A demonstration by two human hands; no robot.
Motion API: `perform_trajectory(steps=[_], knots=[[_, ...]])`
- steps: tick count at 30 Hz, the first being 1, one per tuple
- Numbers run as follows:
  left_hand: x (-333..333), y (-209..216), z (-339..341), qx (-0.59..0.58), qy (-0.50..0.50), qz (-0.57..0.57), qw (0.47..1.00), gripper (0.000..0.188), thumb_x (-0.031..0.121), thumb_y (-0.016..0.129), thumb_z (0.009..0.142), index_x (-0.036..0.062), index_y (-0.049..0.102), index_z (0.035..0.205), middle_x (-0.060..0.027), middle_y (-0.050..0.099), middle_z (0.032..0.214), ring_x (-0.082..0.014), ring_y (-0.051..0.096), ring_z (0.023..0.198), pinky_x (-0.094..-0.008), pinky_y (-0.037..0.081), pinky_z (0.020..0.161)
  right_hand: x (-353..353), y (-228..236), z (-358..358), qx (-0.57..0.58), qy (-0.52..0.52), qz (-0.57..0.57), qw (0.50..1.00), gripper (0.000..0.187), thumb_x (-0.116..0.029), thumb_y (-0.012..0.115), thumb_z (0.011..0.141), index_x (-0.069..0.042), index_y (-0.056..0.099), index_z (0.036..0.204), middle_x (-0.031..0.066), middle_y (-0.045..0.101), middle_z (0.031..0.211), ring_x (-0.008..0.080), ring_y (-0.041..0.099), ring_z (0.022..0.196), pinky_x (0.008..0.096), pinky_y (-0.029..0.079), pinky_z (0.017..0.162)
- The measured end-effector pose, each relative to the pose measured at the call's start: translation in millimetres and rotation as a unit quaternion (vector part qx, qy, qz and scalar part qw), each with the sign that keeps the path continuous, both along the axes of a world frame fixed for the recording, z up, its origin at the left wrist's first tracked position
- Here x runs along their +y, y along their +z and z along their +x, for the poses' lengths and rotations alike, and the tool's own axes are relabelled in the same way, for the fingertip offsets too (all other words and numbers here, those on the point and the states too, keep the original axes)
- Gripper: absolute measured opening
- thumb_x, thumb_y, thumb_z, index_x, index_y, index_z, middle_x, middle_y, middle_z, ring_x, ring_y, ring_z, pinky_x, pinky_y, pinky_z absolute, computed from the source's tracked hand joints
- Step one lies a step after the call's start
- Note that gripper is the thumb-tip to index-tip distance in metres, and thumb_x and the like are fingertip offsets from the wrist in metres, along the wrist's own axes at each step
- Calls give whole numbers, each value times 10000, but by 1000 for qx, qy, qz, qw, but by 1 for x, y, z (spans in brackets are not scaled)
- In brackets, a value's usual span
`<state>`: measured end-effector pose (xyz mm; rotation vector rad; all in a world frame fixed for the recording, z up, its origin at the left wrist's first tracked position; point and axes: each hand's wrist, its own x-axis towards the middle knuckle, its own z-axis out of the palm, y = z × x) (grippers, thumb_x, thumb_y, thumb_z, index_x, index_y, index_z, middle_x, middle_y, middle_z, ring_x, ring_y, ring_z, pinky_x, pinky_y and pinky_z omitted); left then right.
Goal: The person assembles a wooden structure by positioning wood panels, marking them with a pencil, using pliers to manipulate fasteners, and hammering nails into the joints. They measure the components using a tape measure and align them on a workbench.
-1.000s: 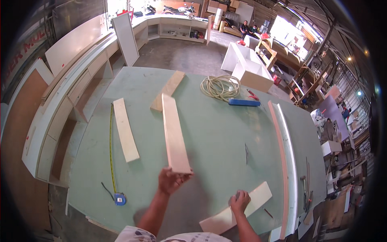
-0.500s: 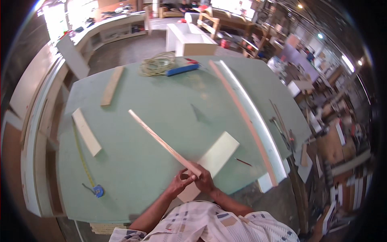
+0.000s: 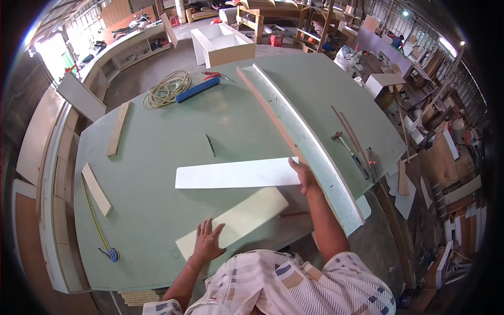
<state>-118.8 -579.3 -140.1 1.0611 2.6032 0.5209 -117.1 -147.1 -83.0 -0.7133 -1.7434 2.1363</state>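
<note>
My right hand (image 3: pixel 306 177) grips the right end of a long white board (image 3: pixel 236 173), thumb on top. The board's broad white face shows, just above the green tabletop or resting on it; I cannot tell which. My left hand (image 3: pixel 209 241) lies with spread fingers on the lower left part of a cream board (image 3: pixel 254 211), which slants across the table close to my body. A thin reddish pencil (image 3: pixel 292 214) lies right of the cream board, near my right forearm. Beyond the white board is a slim dark pointed piece (image 3: pixel 210 145).
On the green table (image 3: pixel 152 173) are a coiled hose (image 3: pixel 167 90), a blue bar (image 3: pixel 197 90), two wood strips (image 3: pixel 97 190) and a tape measure (image 3: pixel 112 254) drawn out. A long white-edged channel (image 3: pixel 310 147) runs along the right, with a hammer (image 3: pixel 349 152) and pliers (image 3: pixel 373 164) beyond.
The narrow piece held in both hands now shows a broad white face and lies crosswise, held by my right hand alone. My left hand has let go and moved onto the cream board.
</note>
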Motion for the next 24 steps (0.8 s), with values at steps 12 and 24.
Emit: perform_trajectory(steps=[12, 24], knots=[[9, 18, 15, -99, 159, 92, 978, 824, 312, 896, 684, 105, 547, 1401, -250, 367, 1531, -426, 394, 1414, -473, 344, 1175, 51, -98, -53, -53, -96, 469, 876, 404, -255, 726, 869, -2, 618, 1165, 214, 659, 1128, 406, 595, 1127, 475, 469, 974], [-22, -89, -194, -174, 444, 332, 814, 653, 276, 692, 963, -43, 411, 1459, -148, 640, 1185, -222, 624, 988, -356, 511, 894, -4, -124, 4, -77, 34, 632, 771, 601, -246, 661, 873, -38, 481, 1408, 204, 416, 1506, 369, 386, 1401, 528, 329, 1109]])
